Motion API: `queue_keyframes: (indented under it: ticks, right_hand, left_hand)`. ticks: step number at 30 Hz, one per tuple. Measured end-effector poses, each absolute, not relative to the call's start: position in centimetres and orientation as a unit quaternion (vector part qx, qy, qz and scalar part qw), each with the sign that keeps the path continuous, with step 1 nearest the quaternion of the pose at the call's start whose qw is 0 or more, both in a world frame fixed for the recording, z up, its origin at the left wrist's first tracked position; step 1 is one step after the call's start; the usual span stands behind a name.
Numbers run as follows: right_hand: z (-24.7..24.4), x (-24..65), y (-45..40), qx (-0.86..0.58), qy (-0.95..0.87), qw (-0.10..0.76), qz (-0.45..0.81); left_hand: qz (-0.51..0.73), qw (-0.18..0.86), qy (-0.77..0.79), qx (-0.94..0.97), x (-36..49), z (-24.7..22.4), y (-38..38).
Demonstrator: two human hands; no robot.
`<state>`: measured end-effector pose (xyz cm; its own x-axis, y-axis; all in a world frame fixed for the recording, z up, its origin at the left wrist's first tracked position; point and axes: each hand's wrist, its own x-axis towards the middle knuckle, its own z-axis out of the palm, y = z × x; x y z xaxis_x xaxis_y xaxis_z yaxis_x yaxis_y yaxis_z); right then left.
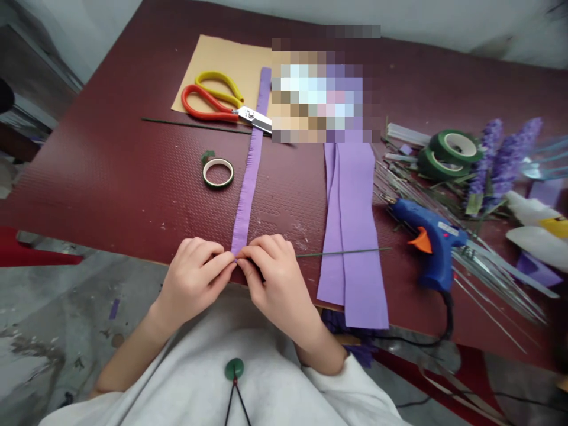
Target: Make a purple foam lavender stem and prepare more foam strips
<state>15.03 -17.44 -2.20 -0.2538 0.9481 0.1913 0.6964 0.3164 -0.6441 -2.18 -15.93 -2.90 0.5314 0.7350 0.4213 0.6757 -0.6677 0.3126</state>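
Observation:
My left hand (193,281) and my right hand (270,281) meet at the table's near edge, their fingertips pinching the lower end of a long lilac crepe paper strip (251,177) with a finely fringed edge. A thin green floral wire (341,252) runs rightward out of my right hand, lying level above the table. Its left end is hidden inside my fingers, so I cannot tell how far it reaches into the strip. Two wider lilac paper strips (355,236) lie just to the right of my right hand.
On the dark red table (110,195) lie orange-and-yellow-handled scissors (213,100) on a tan card sheet (213,59), green tape rolls (448,155), a blue glue gun (430,236), loose wires, and purple paper flower spikes (506,160). A pixelated patch hides the top middle.

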Motion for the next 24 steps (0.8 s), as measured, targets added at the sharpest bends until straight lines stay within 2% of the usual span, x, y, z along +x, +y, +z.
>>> queue_keyframes:
  ticks: [16,24]
  right_hand:
    - [-2.5,15.2,-17.6,-0.526,-0.749,0.341,0.213]
    - [-2.4,14.9,-17.5,-0.537,-0.747,0.34,0.194]
  left_hand:
    - [0.208,0.132,0.401,0.883,-2.3,-1.3,-14.4]
    - [0.235,0.117,0.387,0.884,-2.5,-1.9,-14.3]
